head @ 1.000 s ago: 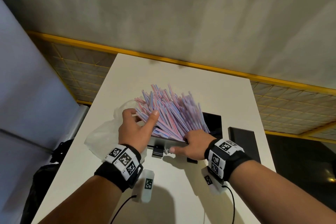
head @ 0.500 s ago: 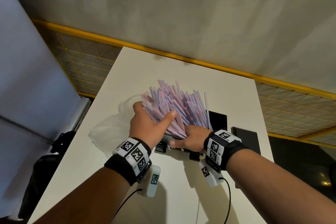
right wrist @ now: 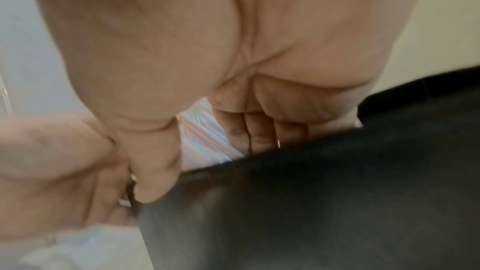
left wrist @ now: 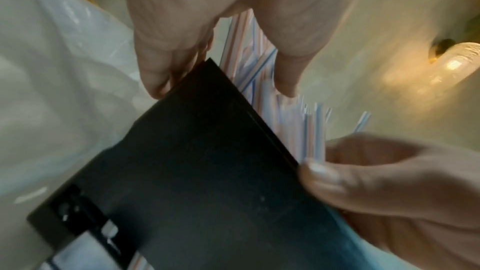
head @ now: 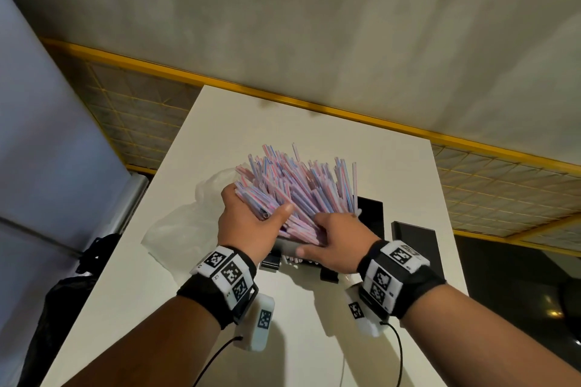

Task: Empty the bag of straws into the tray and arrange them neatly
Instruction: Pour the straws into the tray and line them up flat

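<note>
A thick heap of pink, blue and white striped straws (head: 298, 182) fans up and away out of a black tray (head: 371, 214) on the white table. My left hand (head: 259, 203) grips the heap's left side, thumb curled over the top and fingers underneath. My right hand (head: 320, 234) curls its fingers over the heap's right side while its thumb lies along the tray's near wall. From the left wrist, straws (left wrist: 257, 69) show between my fingers (left wrist: 161, 69) above the tray (left wrist: 194, 171). From the right wrist, curled fingers (right wrist: 259, 130) press straws (right wrist: 205, 139) inside the tray (right wrist: 337, 192).
The emptied clear plastic bag (head: 185, 223) lies crumpled on the table left of the tray. A second flat black piece (head: 415, 245) sits right of the tray near the table's right edge. Bare tabletop (head: 283, 122) stretches beyond the straws. Floor drops away on both sides.
My left hand slid right from the heap's edge and closed round the straws. My right hand climbed onto the heap's right side. The straws are squeezed into a tighter, steeper bunch.
</note>
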`<state>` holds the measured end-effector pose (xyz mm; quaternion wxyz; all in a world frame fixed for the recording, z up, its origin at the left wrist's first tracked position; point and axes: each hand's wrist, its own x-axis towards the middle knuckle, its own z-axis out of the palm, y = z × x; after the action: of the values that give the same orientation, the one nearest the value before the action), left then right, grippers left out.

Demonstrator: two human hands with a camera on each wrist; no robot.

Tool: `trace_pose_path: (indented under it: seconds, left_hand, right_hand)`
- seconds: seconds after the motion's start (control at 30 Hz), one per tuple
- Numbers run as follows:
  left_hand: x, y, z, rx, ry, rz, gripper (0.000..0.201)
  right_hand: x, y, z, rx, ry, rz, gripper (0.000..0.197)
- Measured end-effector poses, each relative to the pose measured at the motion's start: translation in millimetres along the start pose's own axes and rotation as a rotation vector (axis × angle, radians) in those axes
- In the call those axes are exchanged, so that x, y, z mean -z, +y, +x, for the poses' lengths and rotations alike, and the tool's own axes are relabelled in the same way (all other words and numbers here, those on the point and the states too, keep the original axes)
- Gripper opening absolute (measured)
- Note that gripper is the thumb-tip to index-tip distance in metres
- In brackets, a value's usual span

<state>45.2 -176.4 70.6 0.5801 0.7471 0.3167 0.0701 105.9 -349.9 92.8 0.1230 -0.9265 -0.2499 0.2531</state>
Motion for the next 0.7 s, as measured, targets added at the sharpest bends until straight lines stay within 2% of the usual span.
trace_pose_path:
  seconds: [0.07, 0.13, 0.23, 0.3, 0.47, 0.53, 0.63, 0.7]
  left_hand:
    - [-1.0, -2.3, -0.5, 0.024, -0.023, -0.023, 0.086]
    - [-2.5, -4.6, -1.9, 0.02, -0.055, -0.019, 0.08]
    - [-4.4, -4.8, -4.7, -0.001, -0.071, -0.019, 0.073]
    - [-5.2, -5.2, -5.0, 0.005, -0.077, -0.042, 0.078]
    - [-3.5, -10.7, -1.4, 0.025, -0.08, -0.122, 0.078]
    - [-1.1, -9.7, -1.9, 0.03, -0.097, -0.159, 0.077]
    - [1.0, -10.1, -1.6, 0.036, -0.126, -0.157, 0.075]
    - [3.0, -9.8, -1.6, 0.03, -0.136, -0.153, 0.081]
  right_hand:
    - [7.7, 6.9, -14.2, 0.03, 0.089, 0.002, 0.046]
    - [14.5, 22.2, -26.2, -0.019, 0.117, -0.013, 0.044]
    - [19.0, 39.1, -34.1, -0.144, 0.071, -0.107, 0.063]
    - [19.2, 42.3, -30.7, -0.197, 0.079, -0.118, 0.065]
    - [21.3, 38.8, -13.9, -0.32, 0.168, -0.107, 0.033]
    - [18.9, 37.7, -5.0, -0.366, 0.157, -0.078, 0.027]
    - [9.0, 34.0, 8.3, -0.388, 0.069, 0.03, 0.053]
    - [3.0, 30.2, 13.1, -0.334, 0.078, 0.063, 0.056]
